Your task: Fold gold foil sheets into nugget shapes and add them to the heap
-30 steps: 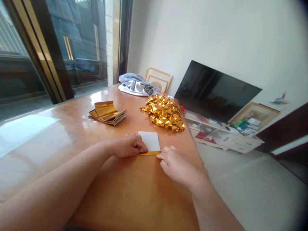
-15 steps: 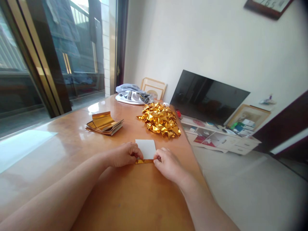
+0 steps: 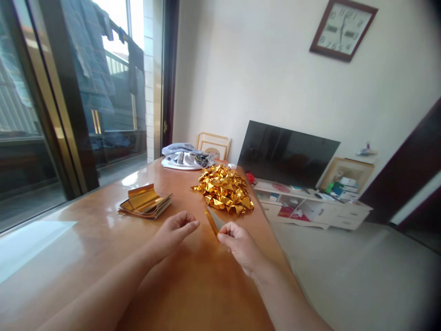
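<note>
My right hand (image 3: 239,243) pinches the lower end of a gold-edged paper sheet (image 3: 215,219), which stands up on edge with its white side showing. My left hand (image 3: 175,232) is a short way to the left, with its fingers bunched and nothing in them. Beyond the sheet lies a heap of crumpled gold foil pieces (image 3: 223,191), close to its upper end. Further left, a stack of gold foil sheets (image 3: 144,201) rests on the polished wooden table (image 3: 196,280).
A grey cloth bundle (image 3: 186,159) and leaning picture frames (image 3: 212,147) stand at the table's far end. To the right, past the table edge, a dark TV screen (image 3: 287,154) rests on a white low cabinet (image 3: 310,211). Glass doors (image 3: 34,138) run along the left.
The sheet no longer lies flat and has risen on edge in my right hand. My left hand has let go and moved left. The view has tilted upward.
</note>
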`<action>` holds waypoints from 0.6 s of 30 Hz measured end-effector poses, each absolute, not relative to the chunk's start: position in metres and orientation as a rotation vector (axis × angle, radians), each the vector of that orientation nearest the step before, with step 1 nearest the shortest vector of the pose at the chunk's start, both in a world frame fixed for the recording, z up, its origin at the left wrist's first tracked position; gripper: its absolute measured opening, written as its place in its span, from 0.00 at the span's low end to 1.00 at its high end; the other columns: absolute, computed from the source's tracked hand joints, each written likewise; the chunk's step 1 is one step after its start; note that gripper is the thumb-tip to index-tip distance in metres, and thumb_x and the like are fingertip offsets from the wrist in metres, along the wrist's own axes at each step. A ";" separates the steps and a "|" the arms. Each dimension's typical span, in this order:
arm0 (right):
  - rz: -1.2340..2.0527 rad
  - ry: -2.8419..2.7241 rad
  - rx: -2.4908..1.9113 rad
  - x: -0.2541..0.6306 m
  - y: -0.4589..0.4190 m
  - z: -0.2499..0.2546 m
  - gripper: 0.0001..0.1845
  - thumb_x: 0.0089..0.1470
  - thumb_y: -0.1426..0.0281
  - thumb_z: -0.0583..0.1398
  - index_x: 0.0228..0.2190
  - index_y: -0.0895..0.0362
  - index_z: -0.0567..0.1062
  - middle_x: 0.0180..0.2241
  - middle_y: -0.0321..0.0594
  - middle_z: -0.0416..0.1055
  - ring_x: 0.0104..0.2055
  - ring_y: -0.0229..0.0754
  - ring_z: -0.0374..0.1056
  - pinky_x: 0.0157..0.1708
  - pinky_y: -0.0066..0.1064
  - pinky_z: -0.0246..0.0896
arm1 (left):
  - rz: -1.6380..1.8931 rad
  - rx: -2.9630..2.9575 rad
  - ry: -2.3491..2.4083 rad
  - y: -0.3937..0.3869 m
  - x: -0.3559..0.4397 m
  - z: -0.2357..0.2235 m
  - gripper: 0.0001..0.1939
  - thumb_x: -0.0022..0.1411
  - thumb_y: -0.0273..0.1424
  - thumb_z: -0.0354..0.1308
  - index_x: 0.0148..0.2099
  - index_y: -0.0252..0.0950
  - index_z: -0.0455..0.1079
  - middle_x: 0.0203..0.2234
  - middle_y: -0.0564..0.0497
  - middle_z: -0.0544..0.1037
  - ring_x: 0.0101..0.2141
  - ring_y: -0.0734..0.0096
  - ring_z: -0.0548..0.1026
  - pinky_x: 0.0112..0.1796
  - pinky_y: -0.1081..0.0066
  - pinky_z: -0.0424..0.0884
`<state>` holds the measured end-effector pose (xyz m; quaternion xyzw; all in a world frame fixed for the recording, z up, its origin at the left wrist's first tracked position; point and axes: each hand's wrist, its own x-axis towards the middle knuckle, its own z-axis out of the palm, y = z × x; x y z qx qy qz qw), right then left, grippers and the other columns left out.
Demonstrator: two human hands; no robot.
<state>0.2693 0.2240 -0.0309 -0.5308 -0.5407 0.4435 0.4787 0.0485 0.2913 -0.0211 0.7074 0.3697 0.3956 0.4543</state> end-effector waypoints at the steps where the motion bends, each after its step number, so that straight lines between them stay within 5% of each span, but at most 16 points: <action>1: 1.113 -1.301 -1.268 0.267 0.223 -0.031 0.09 0.52 0.64 0.63 0.32 0.56 0.70 0.28 0.29 0.63 0.29 0.35 0.56 0.30 0.27 0.51 | 0.938 1.735 0.866 0.289 0.051 -0.021 0.17 0.62 0.46 0.60 0.35 0.36 0.68 0.27 0.56 0.70 0.29 0.72 0.68 0.31 0.73 0.64; 9: 1.257 -1.291 -1.177 0.247 0.218 -0.035 0.08 0.51 0.65 0.63 0.31 0.56 0.70 0.26 0.30 0.63 0.27 0.35 0.53 0.28 0.27 0.51 | 0.916 1.578 0.623 0.281 0.064 -0.023 0.14 0.62 0.41 0.61 0.39 0.35 0.69 0.33 0.49 0.77 0.35 0.66 0.75 0.41 0.66 0.71; 15: 1.157 -1.276 -1.237 0.253 0.223 -0.040 0.09 0.53 0.63 0.62 0.31 0.56 0.72 0.26 0.31 0.65 0.27 0.35 0.56 0.28 0.28 0.53 | 1.063 1.725 0.781 0.289 0.058 -0.031 0.08 0.62 0.34 0.58 0.33 0.37 0.63 0.24 0.55 0.70 0.25 0.72 0.70 0.29 0.72 0.66; 18: 0.991 -1.303 -1.286 0.259 0.226 -0.041 0.08 0.55 0.64 0.61 0.31 0.56 0.72 0.26 0.31 0.65 0.28 0.36 0.58 0.28 0.28 0.54 | 1.133 2.096 1.017 0.292 0.051 -0.031 0.04 0.62 0.30 0.56 0.34 0.38 0.66 0.27 0.54 0.72 0.29 0.71 0.70 0.31 0.71 0.64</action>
